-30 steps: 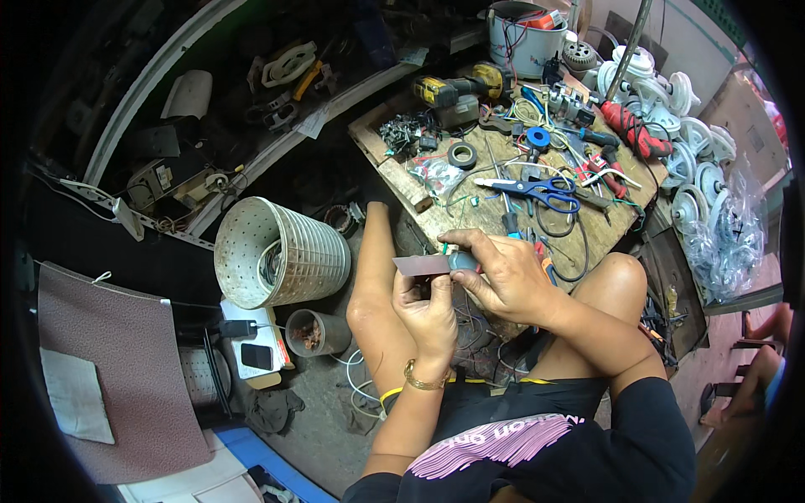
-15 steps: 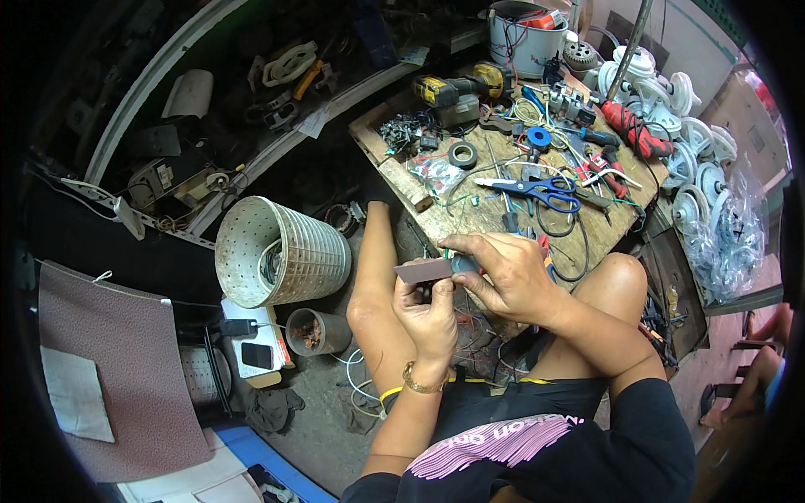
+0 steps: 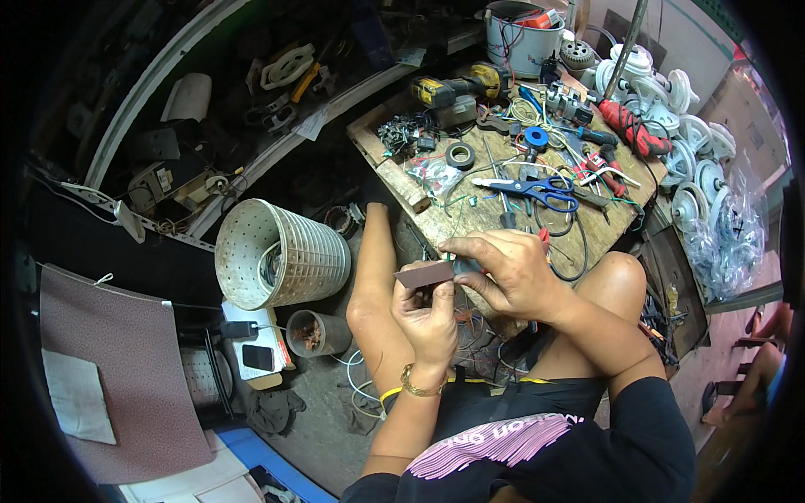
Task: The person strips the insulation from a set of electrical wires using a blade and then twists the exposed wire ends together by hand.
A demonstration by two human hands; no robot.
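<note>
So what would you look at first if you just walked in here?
Probably the two hands in the middle: the left hand and right hand pinch a small brown flat piece between them. Behind them, a cluttered wooden workbench holds blue-handled scissors and a yellow drill. To the left, a pale perforated basket lies on its side.

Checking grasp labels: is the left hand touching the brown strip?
Touching. The head view shows the left hand pinching the brown strip between thumb and fingers.

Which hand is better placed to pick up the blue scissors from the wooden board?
Probably the right hand: it lies nearer the blue scissors. The left hand holds a small brown piece.
</note>
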